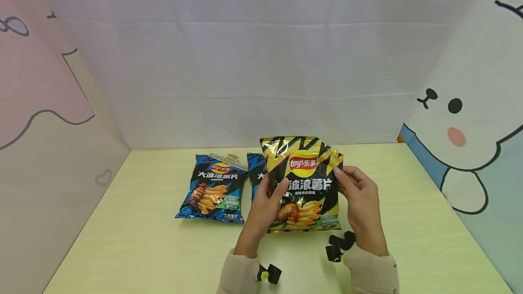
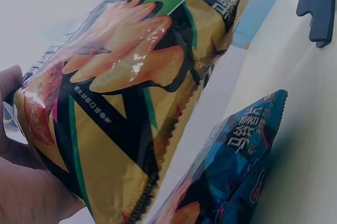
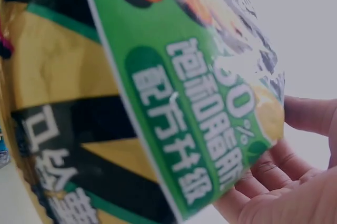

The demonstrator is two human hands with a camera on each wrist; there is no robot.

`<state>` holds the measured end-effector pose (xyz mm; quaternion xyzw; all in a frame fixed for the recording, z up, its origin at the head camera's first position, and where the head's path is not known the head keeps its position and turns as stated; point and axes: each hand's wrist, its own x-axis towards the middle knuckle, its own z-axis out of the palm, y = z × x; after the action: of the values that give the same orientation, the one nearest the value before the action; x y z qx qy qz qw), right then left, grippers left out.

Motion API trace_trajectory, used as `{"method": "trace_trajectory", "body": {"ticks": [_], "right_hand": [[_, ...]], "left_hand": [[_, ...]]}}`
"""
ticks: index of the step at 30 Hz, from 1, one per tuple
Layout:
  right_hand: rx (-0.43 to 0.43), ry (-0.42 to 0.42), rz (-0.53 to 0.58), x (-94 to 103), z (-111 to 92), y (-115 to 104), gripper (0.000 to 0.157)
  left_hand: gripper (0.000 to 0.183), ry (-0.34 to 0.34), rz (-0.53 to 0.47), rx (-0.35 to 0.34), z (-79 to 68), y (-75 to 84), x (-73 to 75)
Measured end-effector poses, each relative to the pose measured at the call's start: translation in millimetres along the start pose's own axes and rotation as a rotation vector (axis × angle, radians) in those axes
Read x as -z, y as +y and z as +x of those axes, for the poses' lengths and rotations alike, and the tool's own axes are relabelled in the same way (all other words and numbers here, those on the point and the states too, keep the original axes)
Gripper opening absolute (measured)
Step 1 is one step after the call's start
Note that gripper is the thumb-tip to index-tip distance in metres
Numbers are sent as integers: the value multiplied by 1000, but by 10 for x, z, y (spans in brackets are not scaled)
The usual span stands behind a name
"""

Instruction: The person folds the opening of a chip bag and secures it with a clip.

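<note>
A yellow-and-black potato chip bag (image 1: 304, 185) is raised, its front towards the head camera. My left hand (image 1: 261, 208) grips its left side, thumb over the front and the other fingers partly hidden by the bag. On the opposite side my right hand (image 1: 363, 201) holds the edge, thumb at the front. The left wrist view has the bag (image 2: 126, 71) large and near, above a blue chip bag (image 2: 226, 166). In the right wrist view the bag (image 3: 179, 129) hides much of the scene, with the right hand (image 3: 295, 182) at its edge.
One blue chip bag (image 1: 214, 189) lies left of the hands. Another blue bag (image 1: 255, 164) is mostly hidden behind the yellow one. A pale gold strip with a crown-shaped part (image 1: 230, 161) lies behind them on the light table (image 1: 135, 239). A back wall (image 1: 261, 58) closes off the table.
</note>
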<state>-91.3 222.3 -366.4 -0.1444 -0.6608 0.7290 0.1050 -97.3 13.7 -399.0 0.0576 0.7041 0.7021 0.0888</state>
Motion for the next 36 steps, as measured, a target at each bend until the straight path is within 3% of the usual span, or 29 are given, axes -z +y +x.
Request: {"method": "trace_trajectory", "body": {"ticks": [4,11,26,36], "right_hand": [[5,-6,10,-3,-5,1,11],[7,-35,-16,-3,-10,18,13],[36,-122,47,-42,-26,44,15],[48,-132,-2,-52,-25,55,15]], "left_hand": [[59,6,6,7,3,1,33],[56,1,-27,-1,4,-16,91],[49,16,6,-23,2,10,209],[49,23,46,-5,4,-30,256]]}}
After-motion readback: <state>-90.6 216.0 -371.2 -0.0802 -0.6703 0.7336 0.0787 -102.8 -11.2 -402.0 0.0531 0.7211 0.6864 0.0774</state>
